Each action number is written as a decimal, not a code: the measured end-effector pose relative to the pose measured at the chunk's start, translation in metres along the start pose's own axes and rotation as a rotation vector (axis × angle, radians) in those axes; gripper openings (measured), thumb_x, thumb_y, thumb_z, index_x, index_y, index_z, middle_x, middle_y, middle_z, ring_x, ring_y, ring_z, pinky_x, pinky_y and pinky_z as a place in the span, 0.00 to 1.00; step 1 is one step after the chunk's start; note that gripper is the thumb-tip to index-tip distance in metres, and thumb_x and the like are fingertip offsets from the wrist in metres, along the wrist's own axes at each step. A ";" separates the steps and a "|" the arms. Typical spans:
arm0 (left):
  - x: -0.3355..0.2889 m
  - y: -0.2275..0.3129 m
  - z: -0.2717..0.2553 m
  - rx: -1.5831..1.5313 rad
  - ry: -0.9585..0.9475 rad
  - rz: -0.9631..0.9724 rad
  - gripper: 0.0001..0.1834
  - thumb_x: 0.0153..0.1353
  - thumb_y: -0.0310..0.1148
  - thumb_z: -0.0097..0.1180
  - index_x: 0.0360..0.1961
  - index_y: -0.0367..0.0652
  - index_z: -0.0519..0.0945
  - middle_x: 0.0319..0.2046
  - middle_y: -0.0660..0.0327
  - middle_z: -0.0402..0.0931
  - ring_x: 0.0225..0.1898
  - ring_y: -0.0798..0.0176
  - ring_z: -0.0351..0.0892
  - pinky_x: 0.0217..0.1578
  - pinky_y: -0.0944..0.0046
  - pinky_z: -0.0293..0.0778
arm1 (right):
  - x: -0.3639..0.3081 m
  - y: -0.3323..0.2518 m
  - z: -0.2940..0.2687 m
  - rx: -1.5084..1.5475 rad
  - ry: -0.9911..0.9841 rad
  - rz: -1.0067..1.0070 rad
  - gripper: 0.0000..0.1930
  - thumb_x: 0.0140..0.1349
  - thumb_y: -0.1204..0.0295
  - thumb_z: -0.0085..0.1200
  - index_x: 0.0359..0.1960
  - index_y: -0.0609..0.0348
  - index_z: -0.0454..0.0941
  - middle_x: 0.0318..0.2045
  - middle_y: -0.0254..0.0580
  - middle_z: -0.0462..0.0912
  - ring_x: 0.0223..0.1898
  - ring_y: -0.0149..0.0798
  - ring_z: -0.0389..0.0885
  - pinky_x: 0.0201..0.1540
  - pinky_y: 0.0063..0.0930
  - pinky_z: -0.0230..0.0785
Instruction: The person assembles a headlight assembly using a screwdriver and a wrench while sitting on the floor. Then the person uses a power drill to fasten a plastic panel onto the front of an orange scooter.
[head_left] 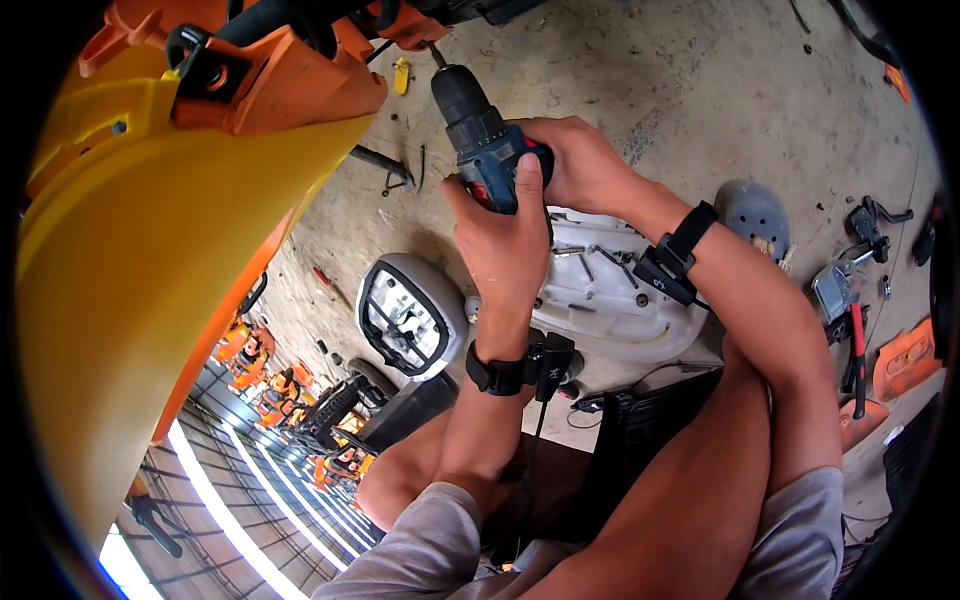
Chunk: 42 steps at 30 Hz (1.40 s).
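Note:
A dark blue cordless drill (490,155) with a black chuck is in both my hands. My left hand (503,240) is wrapped round its body from the near side, thumb on top. My right hand (580,165) closes round its rear end from the right. The drill points up and away, its bit (437,57) meeting or nearly meeting the underside of an orange plastic part (408,28); I cannot tell whether they touch. Beside it at the left are a larger orange bracket piece (290,85) and a big curved yellow panel (130,250).
On the concrete floor stand a white tray (650,335) with metal tools and a grey rounded housing (448,290). At the right lie a grey clog (752,212), a red-handled hammer (858,350), a mirror (830,292) and orange panels (905,362). A yellow scrap (402,76) lies ahead.

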<state>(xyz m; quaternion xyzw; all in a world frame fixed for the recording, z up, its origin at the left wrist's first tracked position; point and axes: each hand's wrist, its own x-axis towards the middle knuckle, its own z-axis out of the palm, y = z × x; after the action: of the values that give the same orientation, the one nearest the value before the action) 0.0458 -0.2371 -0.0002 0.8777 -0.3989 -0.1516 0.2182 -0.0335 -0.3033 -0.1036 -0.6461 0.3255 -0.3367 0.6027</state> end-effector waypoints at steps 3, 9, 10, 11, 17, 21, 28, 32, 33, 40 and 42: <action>0.004 0.000 -0.001 0.005 0.011 0.000 0.34 0.61 0.54 0.66 0.47 0.32 0.68 0.30 0.43 0.80 0.32 0.42 0.82 0.36 0.50 0.75 | 0.003 0.005 0.005 -0.005 -0.026 0.035 0.29 0.46 0.71 0.65 0.55 0.48 0.80 0.37 0.50 0.86 0.40 0.59 0.83 0.44 0.45 0.77; 0.002 -0.009 0.003 -0.152 -0.016 0.004 0.32 0.64 0.52 0.64 0.49 0.32 0.69 0.34 0.49 0.79 0.34 0.56 0.79 0.38 0.57 0.75 | -0.001 -0.005 -0.010 -0.202 -0.063 -0.008 0.32 0.46 0.71 0.64 0.59 0.48 0.77 0.36 0.48 0.86 0.39 0.55 0.84 0.42 0.45 0.77; 0.001 -0.007 0.003 -0.169 -0.014 -0.003 0.32 0.65 0.52 0.63 0.49 0.32 0.69 0.34 0.50 0.78 0.34 0.57 0.78 0.38 0.57 0.75 | 0.000 -0.006 -0.012 -0.226 -0.073 -0.012 0.33 0.45 0.72 0.64 0.60 0.49 0.76 0.35 0.48 0.86 0.38 0.55 0.84 0.42 0.45 0.77; 0.001 -0.008 0.004 -0.193 -0.007 0.008 0.31 0.65 0.51 0.63 0.49 0.32 0.69 0.34 0.51 0.78 0.34 0.59 0.77 0.38 0.58 0.74 | 0.000 -0.008 -0.013 -0.250 -0.080 -0.013 0.35 0.45 0.73 0.64 0.61 0.49 0.75 0.35 0.49 0.86 0.38 0.55 0.84 0.42 0.45 0.77; 0.007 -0.029 0.006 -0.412 -0.023 0.056 0.26 0.67 0.49 0.62 0.45 0.32 0.71 0.35 0.58 0.77 0.35 0.69 0.73 0.38 0.66 0.73 | -0.005 -0.018 -0.007 -0.392 0.000 -0.047 0.39 0.42 0.76 0.64 0.64 0.55 0.71 0.31 0.48 0.84 0.35 0.55 0.84 0.37 0.45 0.76; 0.007 -0.027 0.005 -0.425 -0.017 0.058 0.25 0.68 0.48 0.61 0.44 0.33 0.72 0.35 0.60 0.76 0.35 0.70 0.72 0.37 0.67 0.72 | -0.006 -0.014 0.003 -0.428 0.129 -0.118 0.35 0.43 0.75 0.65 0.60 0.54 0.75 0.30 0.46 0.84 0.32 0.53 0.84 0.35 0.43 0.75; 0.010 -0.047 0.020 -0.569 -0.100 0.035 0.24 0.73 0.48 0.54 0.52 0.34 0.73 0.44 0.59 0.77 0.43 0.70 0.73 0.45 0.68 0.72 | -0.010 -0.007 -0.005 -0.565 0.250 -0.195 0.26 0.42 0.77 0.64 0.49 0.55 0.79 0.27 0.41 0.83 0.31 0.46 0.84 0.35 0.38 0.73; 0.009 -0.044 0.024 -0.591 -0.094 0.019 0.26 0.73 0.49 0.54 0.55 0.33 0.72 0.45 0.60 0.76 0.43 0.70 0.73 0.46 0.68 0.72 | -0.011 -0.008 -0.009 -0.586 0.244 -0.217 0.24 0.42 0.78 0.63 0.47 0.56 0.80 0.29 0.40 0.83 0.31 0.46 0.84 0.36 0.38 0.73; 0.009 -0.045 0.025 -0.595 -0.091 0.022 0.26 0.73 0.49 0.54 0.55 0.33 0.72 0.45 0.60 0.76 0.44 0.70 0.73 0.46 0.68 0.72 | -0.012 -0.008 -0.009 -0.583 0.244 -0.225 0.24 0.42 0.79 0.63 0.47 0.56 0.80 0.30 0.39 0.83 0.31 0.46 0.84 0.36 0.38 0.73; 0.009 -0.030 0.021 -0.634 -0.071 0.002 0.24 0.68 0.46 0.61 0.48 0.34 0.71 0.39 0.59 0.76 0.39 0.71 0.73 0.39 0.69 0.73 | -0.005 -0.013 -0.005 -0.430 0.258 -0.175 0.21 0.45 0.81 0.62 0.45 0.58 0.81 0.33 0.43 0.83 0.33 0.51 0.83 0.39 0.42 0.75; 0.008 -0.028 0.019 -0.626 -0.075 0.000 0.25 0.68 0.46 0.61 0.49 0.33 0.70 0.39 0.58 0.77 0.39 0.70 0.74 0.39 0.69 0.73 | -0.004 -0.007 -0.007 -0.394 0.237 -0.193 0.19 0.45 0.81 0.62 0.43 0.58 0.82 0.33 0.44 0.83 0.34 0.52 0.83 0.40 0.43 0.75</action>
<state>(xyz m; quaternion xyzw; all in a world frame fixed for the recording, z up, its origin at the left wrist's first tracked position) 0.0603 -0.2322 -0.0313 0.7616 -0.3407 -0.2993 0.4630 -0.0413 -0.3037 -0.0965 -0.7353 0.3901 -0.3959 0.3878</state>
